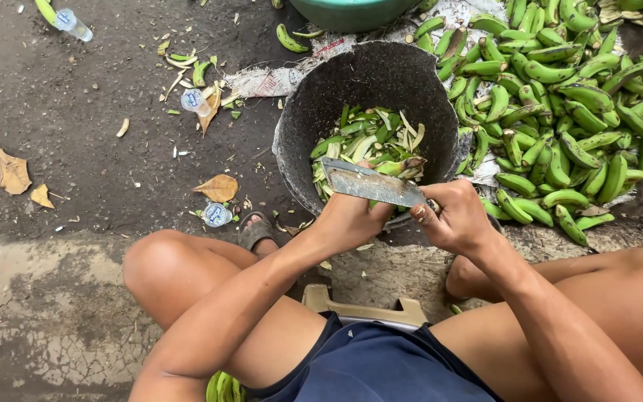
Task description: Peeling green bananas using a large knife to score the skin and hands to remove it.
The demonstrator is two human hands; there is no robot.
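Note:
My right hand (455, 219) grips the handle of a broad, worn cleaver (370, 182) whose blade points left over a dark round bucket (299, 141). My left hand (347, 219) is closed just below the blade, holding a green banana that is mostly hidden behind the blade and fingers. The bucket holds a heap of green banana peels (370, 141). A large pile of unpeeled green bananas (560, 104) lies to the right of the bucket.
I sit on a low stool (362, 309) with my knees apart and a sandalled foot (256, 229) by the bucket. Plastic cups (216, 214), dry leaves (219, 187) and peel scraps litter the dark ground. A green basin (351, 11) stands behind the bucket. More bananas (223, 387) lie under my left leg.

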